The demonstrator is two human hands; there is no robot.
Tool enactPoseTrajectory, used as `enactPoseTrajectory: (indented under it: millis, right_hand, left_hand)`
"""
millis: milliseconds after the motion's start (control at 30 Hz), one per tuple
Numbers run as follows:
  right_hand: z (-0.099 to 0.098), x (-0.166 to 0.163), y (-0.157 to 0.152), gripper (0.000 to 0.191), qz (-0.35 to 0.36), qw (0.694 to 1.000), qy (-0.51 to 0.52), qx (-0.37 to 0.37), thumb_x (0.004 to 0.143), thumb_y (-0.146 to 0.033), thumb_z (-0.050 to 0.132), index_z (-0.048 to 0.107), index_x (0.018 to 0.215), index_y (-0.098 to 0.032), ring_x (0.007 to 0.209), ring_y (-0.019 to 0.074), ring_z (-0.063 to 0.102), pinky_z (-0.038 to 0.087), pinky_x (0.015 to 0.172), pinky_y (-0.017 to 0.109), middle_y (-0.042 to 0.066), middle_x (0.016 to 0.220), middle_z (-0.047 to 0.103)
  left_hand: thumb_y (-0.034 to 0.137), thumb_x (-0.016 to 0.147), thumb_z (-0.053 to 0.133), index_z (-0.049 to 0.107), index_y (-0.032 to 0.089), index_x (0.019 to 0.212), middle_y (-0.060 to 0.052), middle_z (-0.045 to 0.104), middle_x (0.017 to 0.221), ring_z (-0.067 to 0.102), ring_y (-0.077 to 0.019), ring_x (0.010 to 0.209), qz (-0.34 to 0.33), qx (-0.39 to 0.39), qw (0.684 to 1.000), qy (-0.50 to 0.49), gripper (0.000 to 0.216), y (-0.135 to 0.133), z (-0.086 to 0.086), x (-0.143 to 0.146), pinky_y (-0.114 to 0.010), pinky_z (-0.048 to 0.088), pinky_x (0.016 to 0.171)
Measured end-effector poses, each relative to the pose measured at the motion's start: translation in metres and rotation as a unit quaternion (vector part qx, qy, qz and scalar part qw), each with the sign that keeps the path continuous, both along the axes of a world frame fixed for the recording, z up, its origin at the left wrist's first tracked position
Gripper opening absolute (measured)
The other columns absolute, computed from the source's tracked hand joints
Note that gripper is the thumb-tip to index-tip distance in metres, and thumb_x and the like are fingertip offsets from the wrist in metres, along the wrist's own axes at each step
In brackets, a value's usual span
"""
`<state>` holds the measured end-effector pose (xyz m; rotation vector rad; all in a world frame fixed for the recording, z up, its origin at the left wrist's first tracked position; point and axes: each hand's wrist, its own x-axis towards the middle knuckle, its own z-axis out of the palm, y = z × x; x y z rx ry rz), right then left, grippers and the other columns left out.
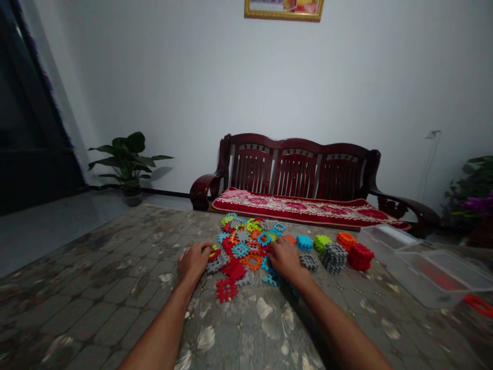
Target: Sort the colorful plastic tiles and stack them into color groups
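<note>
A loose heap of notched plastic building tiles in red, blue, grey, orange and yellow-green lies between my hands on the cloth-covered table. My left hand is at the heap's left edge, its fingers curled round a yellow-green tile with red beside it. A grey tile lies just right of that hand. On the heap's right side, my right hand has its fingers bent down among blue tiles; what they grip, if anything, is hidden. Nearest to me lies a flat red tile.
Sorted stacks stand right of my right hand: blue, yellow-green, grey, orange and red. Beyond them sits a clear plastic box, with an orange piece beside it. A wooden bench is behind the table.
</note>
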<state>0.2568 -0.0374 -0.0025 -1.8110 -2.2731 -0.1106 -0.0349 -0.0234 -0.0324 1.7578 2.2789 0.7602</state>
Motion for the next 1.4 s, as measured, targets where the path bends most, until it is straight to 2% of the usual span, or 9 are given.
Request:
enactPoseTrajectory:
  millis: [200, 300, 400, 567, 800, 933, 1033, 1133, 1400]
  right_hand:
    - [-0.001, -0.034, -0.029, 0.029, 0.212, 0.972, 0.097, -0.004, 0.089, -0.023, 0.066, 0.071, 0.117, -0.023, 0.112, 0.0232, 0.059, 0.041, 0.098, 0.033, 0.006, 0.117, 0.071]
    - [-0.001, -0.05, -0.039, 0.025, 0.256, 0.964, 0.067, -0.009, 0.091, -0.02, 0.063, 0.071, 0.114, -0.022, 0.113, 0.0229, 0.058, 0.04, 0.097, 0.033, 0.006, 0.117, 0.072]
    - [0.001, -0.059, -0.042, 0.018, 0.229, 0.973, 0.003, -0.018, 0.098, -0.021, 0.054, 0.072, 0.103, -0.021, 0.105, 0.0223, 0.061, 0.041, 0.089, 0.033, 0.007, 0.108, 0.075]
    - [-0.004, -0.062, -0.039, 0.016, 0.215, 0.975, -0.053, -0.011, 0.098, -0.017, 0.056, 0.071, 0.101, -0.019, 0.095, 0.0208, 0.065, 0.042, 0.083, 0.03, 0.008, 0.103, 0.076]
    - [-0.011, -0.037, -0.043, 0.015, 0.152, 0.986, 0.008, 0.062, 0.09, -0.016, 0.061, 0.072, 0.099, -0.02, 0.087, 0.0202, 0.069, 0.043, 0.079, 0.028, 0.007, 0.091, 0.078]
    - [-0.022, -0.008, -0.049, 0.022, 0.201, 0.973, 0.062, 0.093, 0.09, -0.016, 0.058, 0.073, 0.105, -0.022, 0.092, 0.0209, 0.069, 0.045, 0.084, 0.03, 0.007, 0.102, 0.078]
    - [-0.032, 0.008, -0.054, 0.031, 0.229, 0.963, 0.109, 0.091, 0.088, -0.011, 0.052, 0.072, 0.109, -0.022, 0.102, 0.0214, 0.068, 0.046, 0.09, 0.032, 0.008, 0.115, 0.076]
    - [-0.037, 0.01, -0.059, 0.031, 0.19, 0.964, 0.164, 0.089, 0.089, -0.015, 0.054, 0.071, 0.114, -0.022, 0.11, 0.0224, 0.065, 0.044, 0.098, 0.035, 0.008, 0.121, 0.074]
    - [-0.024, -0.007, -0.068, 0.031, 0.115, 0.985, 0.123, 0.023, 0.084, -0.037, 0.072, 0.07, 0.112, -0.023, 0.107, 0.0269, 0.058, 0.039, 0.097, 0.039, 0.007, 0.109, 0.073]
  left_hand:
    - [0.03, 0.095, 0.051, 0.081, 0.031, 0.113, -0.003, 0.079, 0.12, 0.07, -0.0249, 0.113, 0.007, -0.011, 1.0, 0.006, 0.034, -0.002, 0.003, 0.002, -0.035, 0.049, 0.097]
    - [0.03, 0.095, 0.051, 0.081, 0.03, 0.112, -0.003, 0.079, 0.12, 0.069, -0.0257, 0.113, 0.005, -0.004, 1.0, 0.007, 0.035, -0.002, 0.003, 0.002, -0.036, 0.049, 0.097]
    - [0.03, 0.095, 0.05, 0.08, 0.03, 0.112, -0.003, 0.079, 0.122, 0.069, -0.0259, 0.114, 0.003, -0.005, 1.0, 0.004, 0.035, -0.002, 0.001, 0.002, -0.036, 0.049, 0.097]
    - [0.03, 0.095, 0.049, 0.08, 0.03, 0.113, -0.003, 0.078, 0.122, 0.069, -0.0262, 0.116, 0.0, -0.01, 1.0, 0.001, 0.035, -0.001, 0.001, 0.001, -0.037, 0.048, 0.099]
    - [0.03, 0.095, 0.049, 0.08, 0.031, 0.113, -0.002, 0.078, 0.123, 0.069, -0.0256, 0.116, -0.002, -0.017, 1.0, 0.003, 0.036, -0.002, 0.004, 0.002, -0.036, 0.049, 0.098]
    - [0.03, 0.095, 0.048, 0.08, 0.031, 0.113, -0.003, 0.078, 0.124, 0.069, -0.0261, 0.116, -0.004, -0.011, 1.0, 0.008, 0.036, -0.002, 0.003, 0.002, -0.037, 0.049, 0.098]
    - [0.03, 0.094, 0.049, 0.081, 0.032, 0.11, -0.002, 0.079, 0.12, 0.07, -0.0257, 0.113, -0.001, -0.002, 1.0, 0.012, 0.036, -0.002, 0.001, 0.002, -0.036, 0.049, 0.097]
    - [0.03, 0.093, 0.05, 0.081, 0.032, 0.108, -0.002, 0.08, 0.117, 0.071, -0.0252, 0.111, -0.002, 0.008, 1.0, 0.015, 0.035, -0.002, 0.0, 0.002, -0.035, 0.05, 0.096]
    - [0.032, 0.094, 0.048, 0.08, 0.032, 0.111, -0.003, 0.078, 0.122, 0.07, -0.026, 0.113, 0.0, -0.011, 1.0, 0.014, 0.036, 0.0, 0.001, 0.001, -0.036, 0.051, 0.096]
